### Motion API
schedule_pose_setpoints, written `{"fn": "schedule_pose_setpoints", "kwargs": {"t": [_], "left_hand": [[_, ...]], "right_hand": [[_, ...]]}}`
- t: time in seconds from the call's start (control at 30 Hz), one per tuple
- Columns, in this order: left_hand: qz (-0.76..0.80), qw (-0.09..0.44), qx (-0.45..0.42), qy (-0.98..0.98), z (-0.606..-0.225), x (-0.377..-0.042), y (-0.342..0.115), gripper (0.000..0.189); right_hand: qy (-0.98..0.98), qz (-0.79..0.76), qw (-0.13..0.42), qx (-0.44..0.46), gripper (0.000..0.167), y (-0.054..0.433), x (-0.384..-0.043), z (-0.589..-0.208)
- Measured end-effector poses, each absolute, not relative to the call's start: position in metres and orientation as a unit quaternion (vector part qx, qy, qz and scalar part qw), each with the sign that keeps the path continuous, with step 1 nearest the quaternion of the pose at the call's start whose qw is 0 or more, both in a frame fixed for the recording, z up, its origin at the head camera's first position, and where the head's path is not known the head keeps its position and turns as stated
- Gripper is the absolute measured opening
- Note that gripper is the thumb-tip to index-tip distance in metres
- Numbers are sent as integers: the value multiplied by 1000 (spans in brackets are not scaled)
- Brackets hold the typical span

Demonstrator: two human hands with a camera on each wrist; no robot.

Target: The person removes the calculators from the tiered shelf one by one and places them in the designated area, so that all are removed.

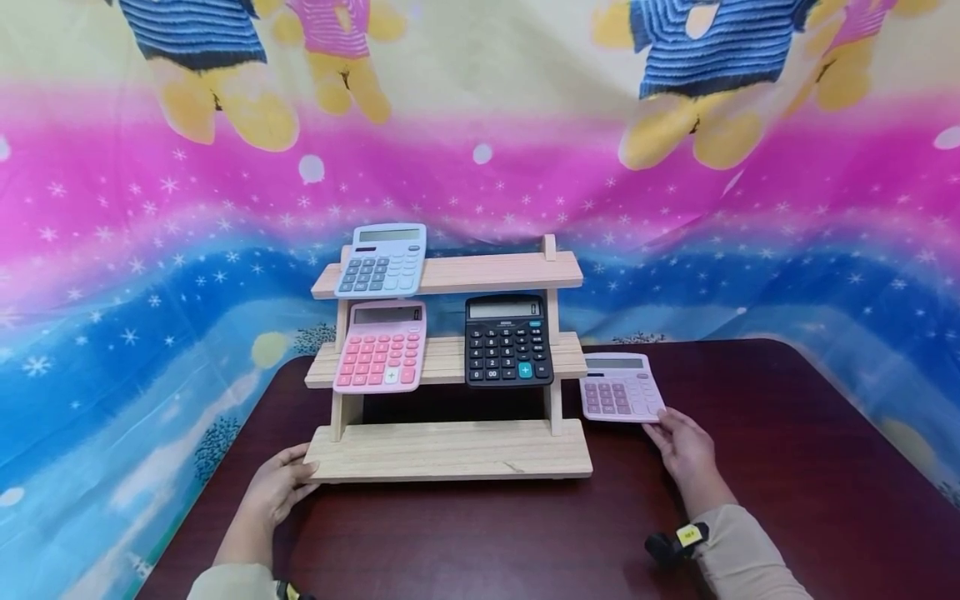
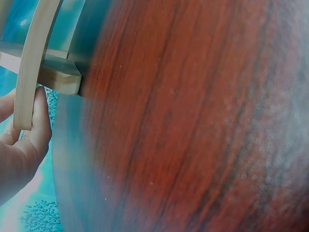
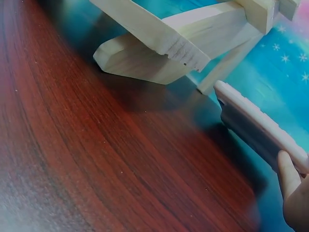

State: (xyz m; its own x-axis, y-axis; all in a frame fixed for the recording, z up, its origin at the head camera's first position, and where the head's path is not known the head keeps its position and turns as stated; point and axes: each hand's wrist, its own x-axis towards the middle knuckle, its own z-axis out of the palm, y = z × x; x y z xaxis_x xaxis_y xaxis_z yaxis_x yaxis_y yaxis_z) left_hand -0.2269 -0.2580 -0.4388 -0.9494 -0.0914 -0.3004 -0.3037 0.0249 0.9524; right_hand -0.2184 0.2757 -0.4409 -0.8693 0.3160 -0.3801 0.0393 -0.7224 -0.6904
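Observation:
A wooden three-tier shelf stand stands on the table. My left hand grips the left end of its bottom board, with thumb above and fingers beneath; the left wrist view shows the board's end between them. To the right of the stand, my right hand pinches a pale pink calculator by its lower right corner. In the right wrist view the calculator is tilted and raised off the table, and only part of the right hand shows.
A light blue calculator leans at the top tier's left. On the middle tier are a pink calculator at left and a black calculator at right. The dark red table extends in front; a patterned cloth hangs behind.

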Motion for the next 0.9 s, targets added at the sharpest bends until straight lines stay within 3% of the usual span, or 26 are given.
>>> {"fn": "schedule_pose_setpoints", "kwargs": {"t": [0.23, 0.43, 0.63, 0.9], "left_hand": [[688, 77, -139, 708, -438, -227, -257, 59], [687, 77, -135, 710, -438, -227, -257, 59], [687, 78, -135, 709, -438, -227, -258, 59], [686, 80, -137, 710, -439, -226, -257, 60]], "right_hand": [[-345, 904, 56, -247, 46, 282, -223, -446], [-357, 900, 30, -246, 62, 286, -225, -447], [-404, 878, 7, -257, 63, 284, -223, -443], [-464, 842, 18, -274, 60, 281, -216, -442]]}}
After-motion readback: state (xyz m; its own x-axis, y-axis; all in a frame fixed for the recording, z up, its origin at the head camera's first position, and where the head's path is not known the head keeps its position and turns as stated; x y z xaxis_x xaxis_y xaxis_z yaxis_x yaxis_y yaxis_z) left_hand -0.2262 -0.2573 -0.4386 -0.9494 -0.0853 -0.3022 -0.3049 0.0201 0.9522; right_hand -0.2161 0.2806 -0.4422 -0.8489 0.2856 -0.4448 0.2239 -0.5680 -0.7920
